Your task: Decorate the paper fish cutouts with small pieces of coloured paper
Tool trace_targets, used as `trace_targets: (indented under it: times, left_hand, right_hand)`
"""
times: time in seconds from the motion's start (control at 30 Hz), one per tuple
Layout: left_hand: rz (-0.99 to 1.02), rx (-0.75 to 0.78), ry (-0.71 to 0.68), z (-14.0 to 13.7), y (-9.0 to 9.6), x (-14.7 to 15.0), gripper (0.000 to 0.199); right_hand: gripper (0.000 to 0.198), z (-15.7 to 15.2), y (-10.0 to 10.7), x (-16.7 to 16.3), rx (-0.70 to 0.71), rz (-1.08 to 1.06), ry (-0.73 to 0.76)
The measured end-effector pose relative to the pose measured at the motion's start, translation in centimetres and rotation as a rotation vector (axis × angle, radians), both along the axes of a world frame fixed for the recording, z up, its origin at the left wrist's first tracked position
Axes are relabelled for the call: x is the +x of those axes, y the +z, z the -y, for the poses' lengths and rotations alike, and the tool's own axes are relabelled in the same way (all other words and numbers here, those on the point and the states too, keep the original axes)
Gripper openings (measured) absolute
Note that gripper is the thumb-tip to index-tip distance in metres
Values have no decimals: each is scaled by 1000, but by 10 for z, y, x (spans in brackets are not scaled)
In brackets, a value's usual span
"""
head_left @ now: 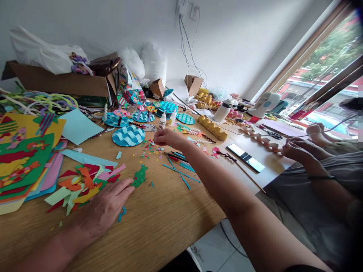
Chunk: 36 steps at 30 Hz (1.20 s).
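My left hand (106, 206) lies flat on the wooden table with its fingers stretched out. Its fingertips touch the tail end of a green paper fish cutout (140, 176). Farther out, my right hand (168, 137) is closed, fingertips together, above small paper confetti (153, 149). Whatever it may pinch is too small or hidden to see. Just behind it stand a white glue bottle (162, 121) and a second bottle (172, 118). A blue disc with white wavy strips (128, 135) is left of that hand. Thin blue paper strips (181, 172) and pens (177, 156) lie below my right forearm.
Colourful paper scraps (82, 185) and stacked paper sheets (42, 173) cover the left side. Finished-looking fish discs (141, 115) stand at the back. On the right are a phone (245, 158), egg-carton pieces (212, 128), a white fan (262, 105) and another person's hands (300, 147).
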<state>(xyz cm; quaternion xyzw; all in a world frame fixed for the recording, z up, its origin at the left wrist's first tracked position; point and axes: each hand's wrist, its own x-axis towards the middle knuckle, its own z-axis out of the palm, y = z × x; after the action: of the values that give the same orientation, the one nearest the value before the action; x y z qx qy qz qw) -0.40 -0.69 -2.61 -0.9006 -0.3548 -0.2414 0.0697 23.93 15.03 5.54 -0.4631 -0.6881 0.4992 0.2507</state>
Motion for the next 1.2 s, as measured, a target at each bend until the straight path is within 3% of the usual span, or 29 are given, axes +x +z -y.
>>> trace_targets:
  times: [0.1,0.2,0.33,0.43,0.6,0.83,1.2]
  left_hand:
    - [37,-56,-22,1,7,-1,34]
    - [168,-184,5,0,26,2,26]
    - [398,-565,132,-9,59,14,24]
    - [475,-802,99,-19,76,27,28]
    - [531,-843,45,-34,80,43,21]
    - [419,-832,50,-48,71,59,19]
    - [514,-970,63,-50,68,85,19]
  right_hand:
    - [8,32,3,-2,-113,-188,43]
    - [8,62,7,-6,-113,-238,59]
    - [8,90,11,-14,-52,-271,75]
    - [8,101,9,-20,-31,-270,67]
    - [7,104,1,-25,-14,-239,61]
    - [4,109,3,-17,16,-93,-3]
    - [8,116,-13,11,-46,-21,-132]
